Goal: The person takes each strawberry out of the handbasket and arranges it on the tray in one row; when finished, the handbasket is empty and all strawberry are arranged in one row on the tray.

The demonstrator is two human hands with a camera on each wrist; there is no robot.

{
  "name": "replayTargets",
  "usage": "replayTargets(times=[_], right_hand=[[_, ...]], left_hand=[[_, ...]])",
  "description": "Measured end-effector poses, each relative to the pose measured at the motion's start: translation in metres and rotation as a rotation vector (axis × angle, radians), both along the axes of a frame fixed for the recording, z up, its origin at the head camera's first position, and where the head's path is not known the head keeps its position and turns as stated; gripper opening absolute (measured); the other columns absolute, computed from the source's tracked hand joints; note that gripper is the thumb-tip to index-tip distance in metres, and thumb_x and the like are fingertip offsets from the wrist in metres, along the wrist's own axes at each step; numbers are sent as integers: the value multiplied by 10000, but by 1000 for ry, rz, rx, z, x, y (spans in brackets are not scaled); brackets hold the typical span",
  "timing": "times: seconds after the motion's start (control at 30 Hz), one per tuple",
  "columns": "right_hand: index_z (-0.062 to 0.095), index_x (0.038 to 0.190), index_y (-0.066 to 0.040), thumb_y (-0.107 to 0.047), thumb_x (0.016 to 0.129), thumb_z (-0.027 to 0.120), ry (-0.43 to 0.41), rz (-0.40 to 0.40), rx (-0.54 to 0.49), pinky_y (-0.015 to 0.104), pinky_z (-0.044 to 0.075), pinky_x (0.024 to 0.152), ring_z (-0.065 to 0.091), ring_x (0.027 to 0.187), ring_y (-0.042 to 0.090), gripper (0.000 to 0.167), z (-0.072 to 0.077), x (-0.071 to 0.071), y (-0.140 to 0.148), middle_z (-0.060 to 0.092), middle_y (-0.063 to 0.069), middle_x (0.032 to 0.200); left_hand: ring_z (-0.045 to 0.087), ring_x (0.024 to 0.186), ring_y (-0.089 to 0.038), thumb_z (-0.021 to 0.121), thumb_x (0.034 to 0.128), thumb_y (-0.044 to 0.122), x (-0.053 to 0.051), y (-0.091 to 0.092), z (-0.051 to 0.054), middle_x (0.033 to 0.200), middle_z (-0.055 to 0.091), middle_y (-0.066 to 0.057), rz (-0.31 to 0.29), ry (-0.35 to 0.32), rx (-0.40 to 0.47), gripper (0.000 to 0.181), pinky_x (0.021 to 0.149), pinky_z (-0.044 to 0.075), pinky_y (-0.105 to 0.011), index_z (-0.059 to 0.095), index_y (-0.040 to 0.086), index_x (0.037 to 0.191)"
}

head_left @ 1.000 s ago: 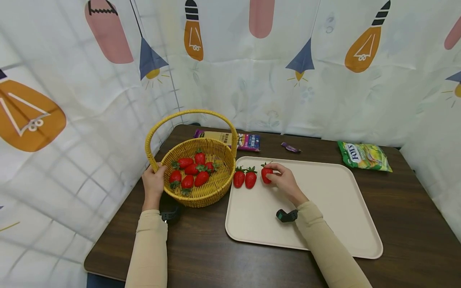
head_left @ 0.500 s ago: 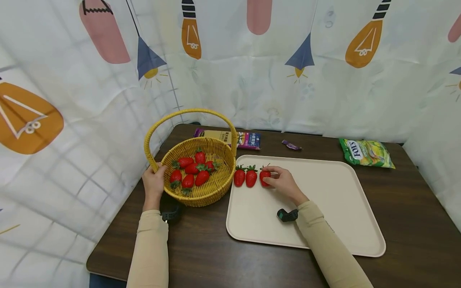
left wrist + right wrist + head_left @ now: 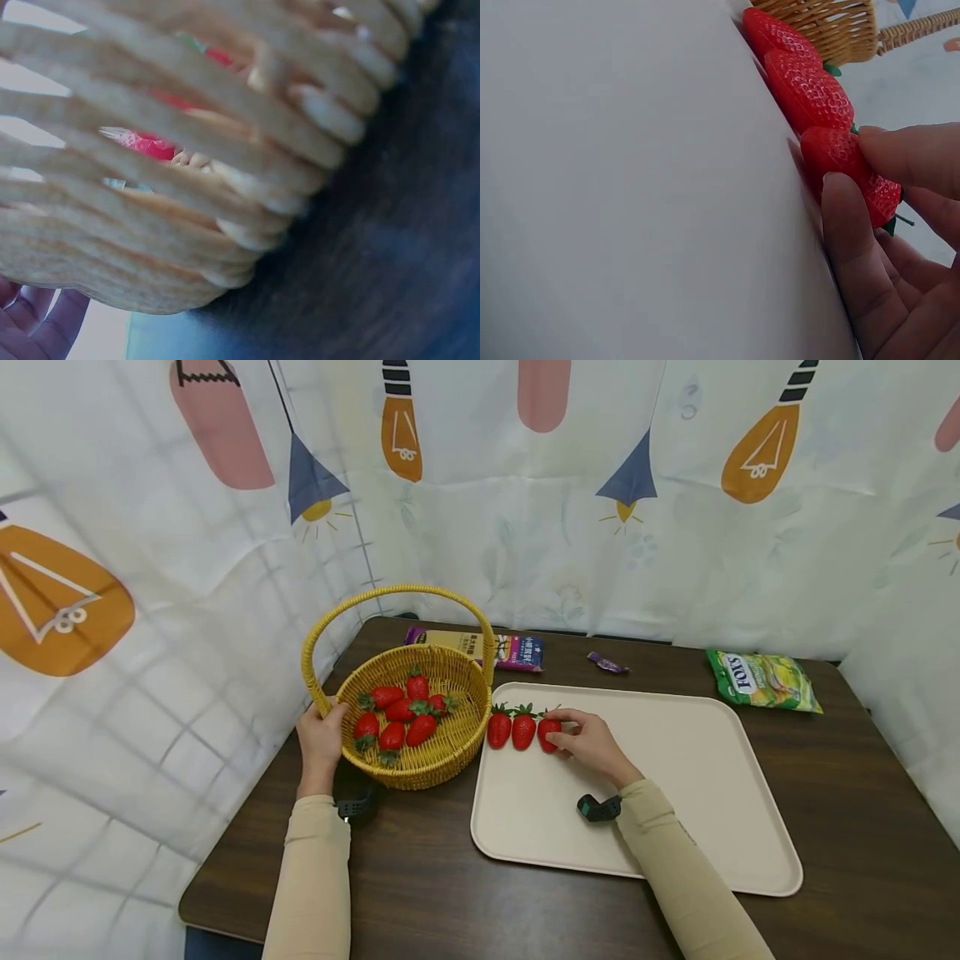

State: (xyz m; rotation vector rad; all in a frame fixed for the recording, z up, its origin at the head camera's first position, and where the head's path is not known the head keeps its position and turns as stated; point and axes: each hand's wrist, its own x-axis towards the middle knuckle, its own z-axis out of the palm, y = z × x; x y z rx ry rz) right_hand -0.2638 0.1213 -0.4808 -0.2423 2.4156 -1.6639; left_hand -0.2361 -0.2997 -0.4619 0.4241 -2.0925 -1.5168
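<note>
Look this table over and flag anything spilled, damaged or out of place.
Nothing looks spilled or damaged. The one slight oddity is the small purple packet, lying askew and on its own behind the tray. The three strawberries on the tray form a neat row, with the right hand pinching the end one.

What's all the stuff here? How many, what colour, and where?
Basket: 1, yellow, table's left side
Strawberries: 7, red and green, inside the basket
Strawberry row: 3, red and green, tray's far left corner
Tray: 1, cream, right of basket
Long packet: 1, purple and tan, behind basket
Small wrapper: 1, purple, beyond tray
Bag: 1, green, far right
Table: 1, brown, underneath
Cloth: count unclear, white, behind table
Wrist devices: 2, black, on wrists
Sleeves: 2, beige, both arms
Left hand: 1, gripping the basket
Right hand: 1, pinching a strawberry
</note>
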Motion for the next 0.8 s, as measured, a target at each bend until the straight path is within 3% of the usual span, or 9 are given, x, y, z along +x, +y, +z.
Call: replayTargets(times=[0.17, 0.47, 0.67, 0.8], right_hand=[[637, 1238, -58, -94, 875, 716, 6, -4, -14, 306, 547, 632, 662, 660, 189, 373, -1, 0, -1, 651, 192, 1143], [632, 1276, -103, -138, 879, 721, 16, -3, 27, 298, 541, 641, 670, 658, 187, 409, -3, -3, 0, 683, 164, 1077], [587, 1317, -106, -170, 918, 674, 31, -23, 20, 313, 550, 635, 656, 700, 194, 412, 1, 0, 1, 584, 141, 1284], [602, 1285, -128, -203, 940, 643, 58, -69, 32, 316, 532, 597, 623, 701, 202, 355, 3, 1, 2, 567, 114, 1291]], left_hand=[[448, 564, -124, 620, 912, 181, 0, 0, 0, 758, 560, -165, 10, 11, -22, 220, 532, 402, -242, 647, -34, 876], [470, 573, -113, 626, 908, 166, 0, 0, 1, 759, 573, -154, 15, 14, -15, 204, 547, 417, -228, 648, -34, 876], [524, 641, -181, 618, 912, 190, 1, 0, 1, 861, 618, -167, 16, 0, -20, 222, 566, 436, -213, 662, -28, 911], [521, 634, -183, 619, 910, 191, 1, 0, 2, 865, 619, -172, 14, 1, -18, 207, 560, 437, -221, 662, -11, 898]])
